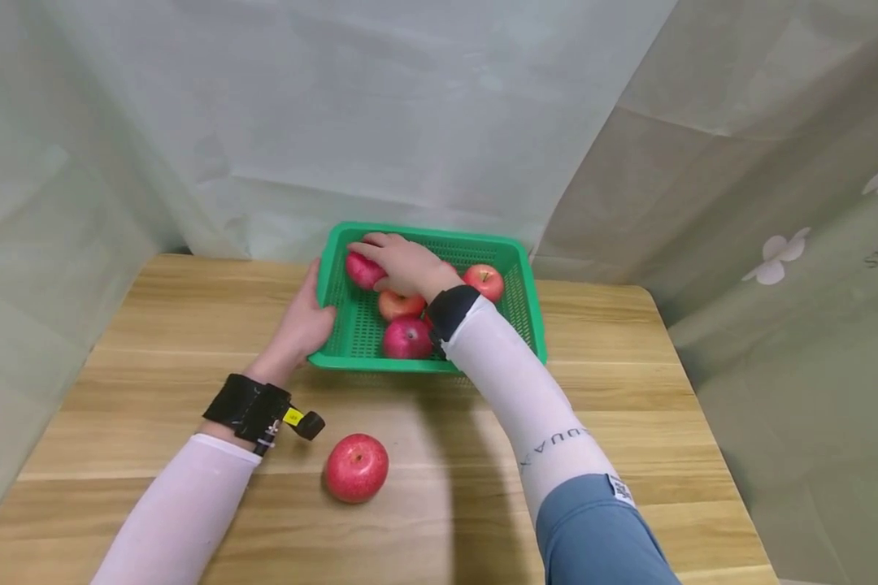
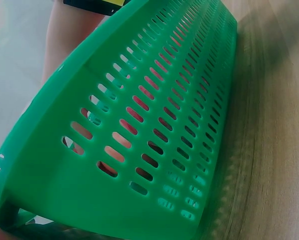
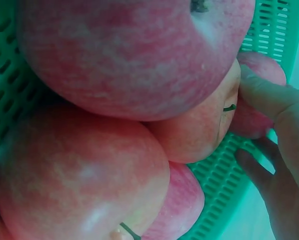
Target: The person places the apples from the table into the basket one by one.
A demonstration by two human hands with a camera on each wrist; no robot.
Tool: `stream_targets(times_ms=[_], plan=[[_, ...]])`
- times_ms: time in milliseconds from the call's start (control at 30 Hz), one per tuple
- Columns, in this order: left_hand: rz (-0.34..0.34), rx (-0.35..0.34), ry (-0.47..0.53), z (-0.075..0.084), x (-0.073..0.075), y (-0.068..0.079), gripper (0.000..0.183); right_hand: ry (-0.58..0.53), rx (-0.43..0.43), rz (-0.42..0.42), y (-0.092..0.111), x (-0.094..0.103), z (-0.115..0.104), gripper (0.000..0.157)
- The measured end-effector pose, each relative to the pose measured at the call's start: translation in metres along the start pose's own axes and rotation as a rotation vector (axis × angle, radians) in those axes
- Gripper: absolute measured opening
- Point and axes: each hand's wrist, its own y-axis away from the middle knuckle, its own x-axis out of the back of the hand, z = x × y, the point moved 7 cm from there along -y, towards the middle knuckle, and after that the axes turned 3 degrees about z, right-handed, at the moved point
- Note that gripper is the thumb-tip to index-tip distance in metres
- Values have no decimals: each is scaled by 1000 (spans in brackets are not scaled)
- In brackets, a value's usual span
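A green plastic basket (image 1: pixel 388 365) with slotted walls stands at the back of a wooden table, with several red apples inside. At its left end my left hand (image 1: pixel 309 323) grips the rim, the thumb lying on the edge. My right hand (image 1: pixel 408 266) reaches into the basket and holds a red apple (image 1: pixel 363 271) at the back left corner. In the right wrist view, thumb and fingers lie around that apple (image 3: pixel 263 66). Beside it are an orange-red apple (image 1: pixel 398 305) and a darker red one (image 1: pixel 407 338). The left wrist view shows the basket's slotted side (image 2: pixel 104 190) close up.
A single red apple (image 1: pixel 357 468) lies on the table (image 1: pixel 629 422) in front of the basket, near my left wrist. Another apple (image 1: pixel 484 282) sits at the basket's right end. Pale cloth curtains (image 1: pixel 380 106) hang behind the table and along its sides.
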Motion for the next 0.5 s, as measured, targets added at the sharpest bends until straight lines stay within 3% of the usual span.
stream_targets(times_ms=[500], plan=[[-6,9,12,1,1,0,88,126,13,-6,-4,-5,-1,79]])
